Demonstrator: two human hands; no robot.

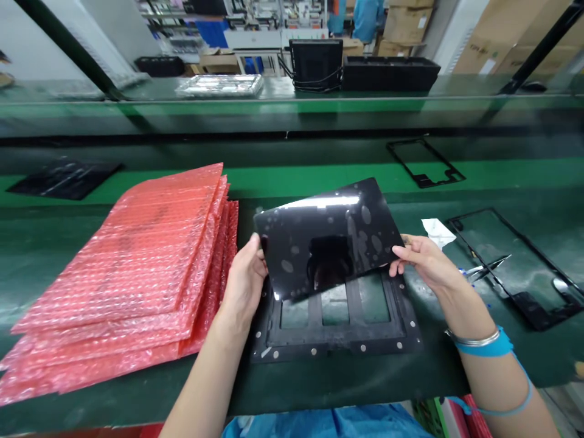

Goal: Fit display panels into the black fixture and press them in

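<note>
Green surface (pixel 319 176) below: left hand (pixel 244 285) and right hand (pixel 426 264) pinch the glossy panel (pixel 328 237) by its edges; that light fingertip grip could slip, dropping it onto the black jig (pixel 337 348).

No text, label, brand or number can be read anywhere. The cardboard boxes (pixel 490 36) beyond the far right corner of the tabletop (pixel 319 176) carry faint dark printing, too small and blurred to make out. The glossy black panel (pixel 328 237) shows only reflections and smudges, no lettering.
</note>
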